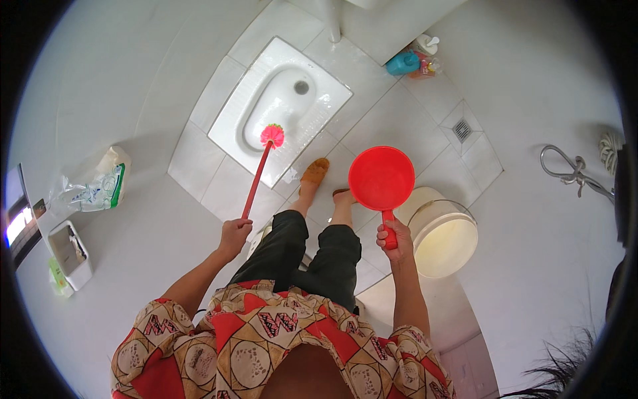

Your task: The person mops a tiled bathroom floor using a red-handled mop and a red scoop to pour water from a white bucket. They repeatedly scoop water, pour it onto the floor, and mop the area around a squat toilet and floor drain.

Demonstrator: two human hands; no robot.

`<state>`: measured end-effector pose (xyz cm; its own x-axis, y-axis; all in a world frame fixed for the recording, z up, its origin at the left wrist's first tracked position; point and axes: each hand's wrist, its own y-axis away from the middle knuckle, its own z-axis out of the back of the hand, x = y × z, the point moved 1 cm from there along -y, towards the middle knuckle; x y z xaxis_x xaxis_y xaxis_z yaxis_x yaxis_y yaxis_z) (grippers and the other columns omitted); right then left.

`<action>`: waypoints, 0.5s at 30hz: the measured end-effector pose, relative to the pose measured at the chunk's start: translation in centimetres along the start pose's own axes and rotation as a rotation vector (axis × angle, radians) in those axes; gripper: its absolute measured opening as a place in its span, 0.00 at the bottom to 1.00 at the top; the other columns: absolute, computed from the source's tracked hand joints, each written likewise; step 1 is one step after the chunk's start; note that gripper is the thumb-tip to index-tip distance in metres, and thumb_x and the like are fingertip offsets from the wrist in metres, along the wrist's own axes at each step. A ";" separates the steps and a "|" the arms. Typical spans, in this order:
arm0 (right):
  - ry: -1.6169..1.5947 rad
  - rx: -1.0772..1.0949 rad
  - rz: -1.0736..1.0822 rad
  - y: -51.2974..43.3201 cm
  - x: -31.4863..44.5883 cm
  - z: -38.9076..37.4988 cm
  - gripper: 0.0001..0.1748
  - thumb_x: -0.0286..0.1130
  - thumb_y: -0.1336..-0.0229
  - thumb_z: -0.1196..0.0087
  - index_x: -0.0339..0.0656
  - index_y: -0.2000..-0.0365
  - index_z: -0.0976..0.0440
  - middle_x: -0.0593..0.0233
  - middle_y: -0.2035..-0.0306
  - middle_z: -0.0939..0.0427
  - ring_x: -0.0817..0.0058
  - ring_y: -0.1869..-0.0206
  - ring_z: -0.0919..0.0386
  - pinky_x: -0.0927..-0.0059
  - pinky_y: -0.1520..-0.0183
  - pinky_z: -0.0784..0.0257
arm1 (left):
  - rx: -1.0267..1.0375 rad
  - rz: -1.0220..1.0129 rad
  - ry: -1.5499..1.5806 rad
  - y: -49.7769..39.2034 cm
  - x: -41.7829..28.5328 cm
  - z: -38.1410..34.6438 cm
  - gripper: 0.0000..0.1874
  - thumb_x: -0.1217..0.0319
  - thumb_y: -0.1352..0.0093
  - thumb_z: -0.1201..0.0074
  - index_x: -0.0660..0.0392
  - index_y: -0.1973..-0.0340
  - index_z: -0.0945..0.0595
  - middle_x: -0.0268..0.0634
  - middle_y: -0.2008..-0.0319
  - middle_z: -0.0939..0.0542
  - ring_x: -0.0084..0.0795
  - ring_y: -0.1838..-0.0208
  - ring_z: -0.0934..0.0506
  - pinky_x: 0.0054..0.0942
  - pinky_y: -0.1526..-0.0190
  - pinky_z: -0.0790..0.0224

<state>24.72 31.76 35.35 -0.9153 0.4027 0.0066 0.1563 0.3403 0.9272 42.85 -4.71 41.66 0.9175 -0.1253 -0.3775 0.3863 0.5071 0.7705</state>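
Note:
My left hand (pixel 234 240) grips the end of a long red handle, part of a toilet brush (pixel 257 182) with a pink and green bristle head. That head is over the near end of a white squat toilet (pixel 223 130) set in the floor; whether it touches the bowl I cannot tell. In my right hand (pixel 398 244) is the short handle of a red plastic dipper (pixel 381 177), its round bowl held out in front of me. Wet, shiny patches show on the toilet's rim, and its drain hole (pixel 301 88) lies at the far end.
To the right stands a cream bucket (pixel 445 244) with a wire handle. Several bottles (pixel 402 63) are in the far corner, near a floor drain (pixel 462 130). A shower hose (pixel 573 172) hangs on the right wall; a tissue pack (pixel 102 187) and white holder (pixel 71 255) are at left.

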 end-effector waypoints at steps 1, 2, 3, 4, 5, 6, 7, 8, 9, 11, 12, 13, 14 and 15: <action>-0.012 0.000 -0.002 0.0 -0.4 0.0 0.14 0.26 0.51 0.50 0.43 0.62 0.36 0.64 0.78 0.32 0.79 0.83 0.33 0.77 0.84 0.38 | 0.002 -0.004 -0.004 -0.2 -0.3 -0.1 0.13 0.70 0.41 0.51 0.68 0.68 0.20 0.35 0.87 0.27 0.20 0.85 0.33 0.22 0.82 0.41; -0.028 -0.020 -0.004 0.0 -0.8 0.2 0.14 0.27 0.51 0.50 0.43 0.62 0.37 0.64 0.77 0.32 0.79 0.83 0.33 0.77 0.84 0.38 | 0.015 0.039 0.015 -0.1 -0.6 -0.1 0.13 0.70 0.41 0.51 0.68 0.68 0.20 0.35 0.87 0.27 0.20 0.86 0.32 0.22 0.82 0.41; -0.043 -0.036 0.002 0.2 -1.1 0.4 0.14 0.27 0.51 0.50 0.43 0.62 0.37 0.64 0.77 0.32 0.79 0.82 0.33 0.77 0.84 0.38 | 0.021 0.049 0.012 -0.1 -0.8 0.0 0.13 0.70 0.41 0.51 0.68 0.68 0.20 0.35 0.87 0.27 0.20 0.86 0.33 0.22 0.83 0.41; -0.060 -0.053 0.008 0.3 -1.4 0.7 0.14 0.27 0.51 0.50 0.44 0.62 0.37 0.64 0.77 0.32 0.78 0.82 0.33 0.77 0.83 0.38 | 0.027 0.058 0.007 -0.2 -0.9 0.1 0.13 0.70 0.41 0.51 0.68 0.68 0.20 0.34 0.87 0.27 0.20 0.86 0.33 0.22 0.83 0.41; -0.090 -0.044 0.015 0.5 -1.6 1.0 0.14 0.27 0.50 0.50 0.44 0.62 0.37 0.63 0.77 0.32 0.78 0.82 0.33 0.77 0.83 0.38 | 0.034 0.065 0.001 -0.3 -1.1 0.1 0.13 0.70 0.41 0.51 0.68 0.68 0.20 0.34 0.87 0.27 0.19 0.87 0.33 0.22 0.84 0.42; -0.120 -0.037 0.022 0.8 -1.7 1.4 0.14 0.27 0.50 0.50 0.44 0.61 0.37 0.63 0.77 0.32 0.78 0.82 0.33 0.77 0.83 0.38 | 0.044 0.075 0.006 -0.4 -1.4 0.1 0.13 0.70 0.41 0.51 0.68 0.68 0.20 0.33 0.87 0.27 0.19 0.87 0.34 0.22 0.85 0.42; -0.153 -0.030 0.030 1.0 -1.8 1.8 0.14 0.27 0.50 0.50 0.44 0.61 0.37 0.63 0.77 0.31 0.78 0.82 0.33 0.76 0.83 0.38 | 0.055 0.085 0.009 -0.5 -1.7 0.0 0.13 0.70 0.41 0.50 0.68 0.68 0.20 0.33 0.88 0.27 0.19 0.87 0.34 0.22 0.85 0.43; -0.180 -0.032 0.050 1.3 -1.9 2.2 0.13 0.28 0.50 0.50 0.44 0.61 0.38 0.63 0.77 0.31 0.78 0.82 0.33 0.76 0.83 0.38 | 0.067 0.093 0.010 -0.7 -1.9 -0.1 0.13 0.70 0.41 0.50 0.68 0.68 0.20 0.32 0.88 0.28 0.18 0.88 0.35 0.21 0.86 0.44; -0.209 -0.033 0.074 1.7 -1.9 2.5 0.13 0.28 0.49 0.50 0.44 0.61 0.38 0.62 0.77 0.31 0.78 0.82 0.34 0.76 0.83 0.38 | 0.079 0.097 0.009 -0.9 -2.2 -0.3 0.13 0.70 0.41 0.51 0.68 0.68 0.20 0.32 0.88 0.28 0.18 0.88 0.35 0.21 0.86 0.44; -0.284 -0.027 0.135 2.9 -2.0 3.3 0.13 0.28 0.49 0.51 0.44 0.62 0.38 0.62 0.76 0.30 0.78 0.82 0.34 0.76 0.83 0.38 | 0.107 0.105 0.002 -1.3 -2.7 -0.8 0.13 0.70 0.41 0.51 0.68 0.67 0.20 0.31 0.88 0.29 0.18 0.89 0.36 0.21 0.87 0.45; -0.329 -0.016 0.172 3.7 -2.1 3.5 0.12 0.28 0.48 0.51 0.44 0.62 0.38 0.61 0.76 0.30 0.78 0.82 0.34 0.76 0.83 0.38 | 0.131 0.080 -0.026 -1.6 -2.9 -0.8 0.13 0.69 0.40 0.51 0.67 0.66 0.20 0.30 0.88 0.30 0.18 0.89 0.36 0.21 0.89 0.45; -0.375 -0.004 0.209 4.4 -2.4 4.0 0.12 0.28 0.48 0.51 0.44 0.62 0.38 0.61 0.76 0.30 0.78 0.82 0.34 0.76 0.83 0.39 | 0.156 0.056 -0.055 -1.9 -3.0 -0.8 0.13 0.69 0.40 0.51 0.66 0.66 0.20 0.29 0.88 0.31 0.18 0.90 0.37 0.20 0.91 0.46; -0.425 -0.018 0.249 5.0 -2.9 5.0 0.11 0.30 0.47 0.52 0.44 0.62 0.37 0.60 0.76 0.29 0.78 0.82 0.34 0.76 0.83 0.39 | 0.179 0.032 -0.085 -2.2 -3.2 -0.8 0.13 0.68 0.39 0.51 0.65 0.65 0.21 0.29 0.89 0.32 0.18 0.90 0.37 0.19 0.92 0.46; -0.471 -0.027 0.281 5.8 -3.2 5.7 0.11 0.30 0.47 0.52 0.43 0.62 0.37 0.60 0.76 0.29 0.78 0.82 0.34 0.76 0.83 0.39 | 0.192 0.005 -0.113 -2.4 -3.5 -0.8 0.13 0.68 0.39 0.51 0.65 0.64 0.21 0.29 0.89 0.32 0.18 0.90 0.37 0.19 0.92 0.46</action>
<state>30.65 37.26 38.58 -0.5738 0.8138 0.0924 0.3555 0.1458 0.9232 38.62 -4.77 40.73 0.9201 -0.2234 -0.3218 0.3827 0.3371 0.8602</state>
